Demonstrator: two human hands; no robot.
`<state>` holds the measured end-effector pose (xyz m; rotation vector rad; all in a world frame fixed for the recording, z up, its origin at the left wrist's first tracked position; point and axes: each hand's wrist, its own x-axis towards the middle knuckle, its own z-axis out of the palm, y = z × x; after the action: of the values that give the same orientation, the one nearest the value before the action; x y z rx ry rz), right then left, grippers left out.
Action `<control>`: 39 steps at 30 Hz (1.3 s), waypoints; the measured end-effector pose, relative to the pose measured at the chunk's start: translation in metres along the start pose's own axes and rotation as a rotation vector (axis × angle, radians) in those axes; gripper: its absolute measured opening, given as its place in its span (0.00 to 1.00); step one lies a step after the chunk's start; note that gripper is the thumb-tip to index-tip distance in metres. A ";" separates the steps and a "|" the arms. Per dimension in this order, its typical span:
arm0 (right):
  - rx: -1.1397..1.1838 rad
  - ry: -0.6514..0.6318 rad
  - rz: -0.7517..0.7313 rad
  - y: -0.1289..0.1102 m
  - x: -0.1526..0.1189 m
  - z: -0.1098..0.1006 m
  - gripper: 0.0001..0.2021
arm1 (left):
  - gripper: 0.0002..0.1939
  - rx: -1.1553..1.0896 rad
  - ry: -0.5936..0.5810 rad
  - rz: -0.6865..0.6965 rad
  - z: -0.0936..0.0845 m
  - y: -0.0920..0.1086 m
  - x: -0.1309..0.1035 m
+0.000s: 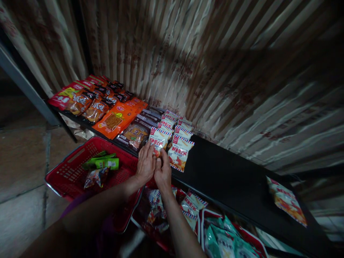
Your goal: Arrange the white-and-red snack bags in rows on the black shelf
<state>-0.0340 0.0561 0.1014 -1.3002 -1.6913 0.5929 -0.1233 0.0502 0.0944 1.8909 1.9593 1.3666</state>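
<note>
My left hand [146,163] and my right hand [162,172] are close together at the front edge of a black shelf [215,172]. Between and just beyond their fingers lies a white snack bag [159,140] with a red and blue striped top, and the fingers of both hands touch its lower end. A matching white bag [178,152] lies right of it, at the front of a second row. Behind both, more such bags overlap in rows. Left of my left hand are dark potato snack packs [135,134]. The fingers of both hands are bent and partly hidden.
Orange packs [115,120] and red-orange bags [80,102] fill the shelf's left end. One bag [287,200] lies at its far right. Below stand a red basket [64,175] with green packs, a basket of white bags [192,204] and one of teal bags [225,238]. Corrugated sheeting rises behind.
</note>
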 end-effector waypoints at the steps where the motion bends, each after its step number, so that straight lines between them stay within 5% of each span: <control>1: -0.002 0.015 -0.013 0.000 0.001 0.000 0.24 | 0.25 -0.014 0.007 0.013 0.001 -0.001 0.002; 12: -0.171 0.005 -0.122 0.015 0.002 0.010 0.24 | 0.26 -0.008 0.039 0.124 0.021 -0.015 0.007; 27: -0.167 0.009 -0.180 0.029 -0.007 0.016 0.25 | 0.24 0.017 0.011 0.165 0.017 -0.019 0.008; 39: -0.236 0.017 -0.286 0.023 -0.024 -0.004 0.24 | 0.25 0.007 0.029 0.162 0.016 -0.015 0.003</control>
<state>-0.0178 0.0409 0.0769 -1.1881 -1.9329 0.2193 -0.1258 0.0640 0.0768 2.0853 1.8613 1.4362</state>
